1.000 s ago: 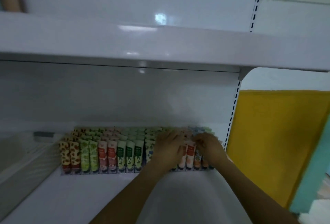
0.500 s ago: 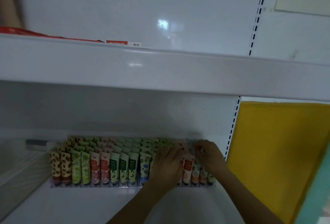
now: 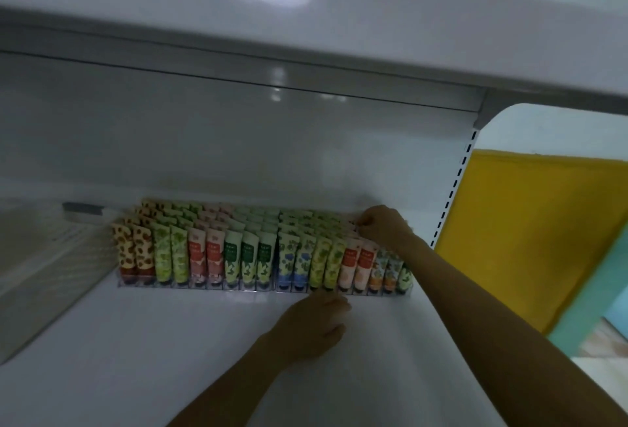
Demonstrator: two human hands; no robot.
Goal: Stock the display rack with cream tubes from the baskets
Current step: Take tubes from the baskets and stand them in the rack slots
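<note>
right fingers (image 3: 366, 222) at rear cream tubes (image 3: 353, 230)

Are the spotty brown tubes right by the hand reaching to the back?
No, the spotty brown tubes stand at the far left end of the rack, while the right hand reaches in at its right end.

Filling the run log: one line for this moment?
left hand relaxed at rack front | right hand pinching back-row tube

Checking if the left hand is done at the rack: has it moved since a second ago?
Yes. The left hand has drawn back off the display rack: it covered front-row cream tubes before, now it lies just in front of them.
</note>
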